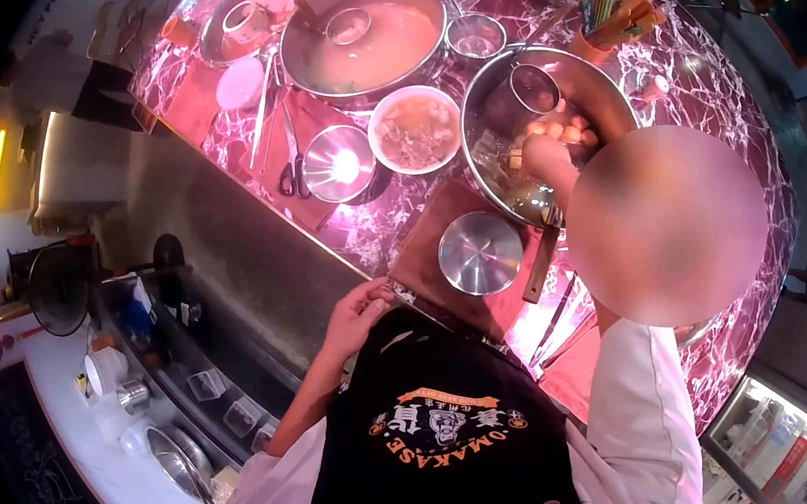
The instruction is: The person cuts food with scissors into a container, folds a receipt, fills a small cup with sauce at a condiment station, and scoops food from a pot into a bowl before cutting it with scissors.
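My right hand [548, 159] reaches into a large round steel pot [468, 109], beside pale round balls [559, 130] and yellowish chunks. Its fingers are bunched, and I cannot make out what they hold. A strainer [534, 89] stands in the same pot. My left hand [361, 309] is at the table's near edge, its fingers curled together, with anything between them too small to tell. To its right, an empty-looking steel bowl [480, 253] sits on a brown mat [425, 245]. A wooden-handled tool [542, 264] lies beside that bowl.
Farther left are a large pot of cloudy broth [389, 44], a bowl of meat in soup [415, 130], a shiny steel bowl [339, 164] and black-handled scissors [289, 173]. A holder of sticks [595, 49] stands behind the right pot. A blurred disc covers my right forearm.
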A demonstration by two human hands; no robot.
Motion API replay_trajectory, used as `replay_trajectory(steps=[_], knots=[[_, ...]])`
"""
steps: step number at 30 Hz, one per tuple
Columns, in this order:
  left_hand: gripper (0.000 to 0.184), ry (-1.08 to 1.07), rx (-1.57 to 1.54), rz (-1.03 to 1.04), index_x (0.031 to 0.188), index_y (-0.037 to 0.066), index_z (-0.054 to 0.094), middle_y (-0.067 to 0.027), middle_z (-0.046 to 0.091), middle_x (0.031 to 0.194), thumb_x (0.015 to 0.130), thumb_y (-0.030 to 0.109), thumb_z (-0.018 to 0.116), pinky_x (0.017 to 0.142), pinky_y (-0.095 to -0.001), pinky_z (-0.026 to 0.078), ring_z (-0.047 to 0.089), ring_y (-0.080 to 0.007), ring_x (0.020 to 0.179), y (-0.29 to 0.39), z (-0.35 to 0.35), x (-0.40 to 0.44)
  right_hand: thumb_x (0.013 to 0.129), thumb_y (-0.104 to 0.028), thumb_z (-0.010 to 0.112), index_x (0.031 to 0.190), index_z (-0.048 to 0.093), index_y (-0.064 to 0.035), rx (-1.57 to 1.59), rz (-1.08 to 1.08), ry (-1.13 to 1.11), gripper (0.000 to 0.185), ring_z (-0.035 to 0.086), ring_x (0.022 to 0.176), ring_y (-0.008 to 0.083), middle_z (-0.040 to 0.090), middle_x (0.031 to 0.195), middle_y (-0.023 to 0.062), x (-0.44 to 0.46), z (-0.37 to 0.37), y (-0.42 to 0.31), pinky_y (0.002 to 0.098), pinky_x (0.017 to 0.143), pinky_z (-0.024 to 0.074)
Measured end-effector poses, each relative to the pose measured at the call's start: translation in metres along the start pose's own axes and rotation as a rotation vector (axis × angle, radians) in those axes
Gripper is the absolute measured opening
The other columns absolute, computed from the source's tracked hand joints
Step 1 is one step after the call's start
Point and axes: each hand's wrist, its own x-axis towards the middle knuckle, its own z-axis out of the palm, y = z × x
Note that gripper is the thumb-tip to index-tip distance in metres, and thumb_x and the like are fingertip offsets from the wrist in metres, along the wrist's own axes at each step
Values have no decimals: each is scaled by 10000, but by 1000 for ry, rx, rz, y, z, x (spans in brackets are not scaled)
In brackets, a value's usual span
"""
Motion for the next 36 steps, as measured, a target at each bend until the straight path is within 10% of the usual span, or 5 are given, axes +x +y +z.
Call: replay_trajectory(steps=[10, 17, 36], knots=[[383, -81, 159, 84, 1317, 16, 525, -54, 632, 1066, 938, 57, 568, 829, -232, 470, 581, -94, 943, 2, 25, 20, 812, -219, 618, 1011, 724, -210, 368, -281, 232, 226, 639, 1001, 244, 699, 1027, 30, -33, -12, 86, 406, 881, 477], [369, -99, 310, 122, 1309, 28, 539, -40, 636, 1054, 944, 73, 566, 820, -218, 465, 582, -84, 933, -2, 29, 26, 893, -105, 596, 962, 687, -13, 1075, -248, 181, 147, 594, 843, 133, 668, 890, 45, -74, -23, 104, 266, 795, 459], [549, -243, 341, 114, 1441, 40, 349, -79, 565, 1172, 942, 99, 571, 722, -230, 476, 609, -104, 904, 45, 107, 83, 908, -126, 594, 1022, 691, -3, 1511, -155, 689, 193, 631, 827, 147, 698, 890, 78, -125, 11, 63, 291, 780, 482]])
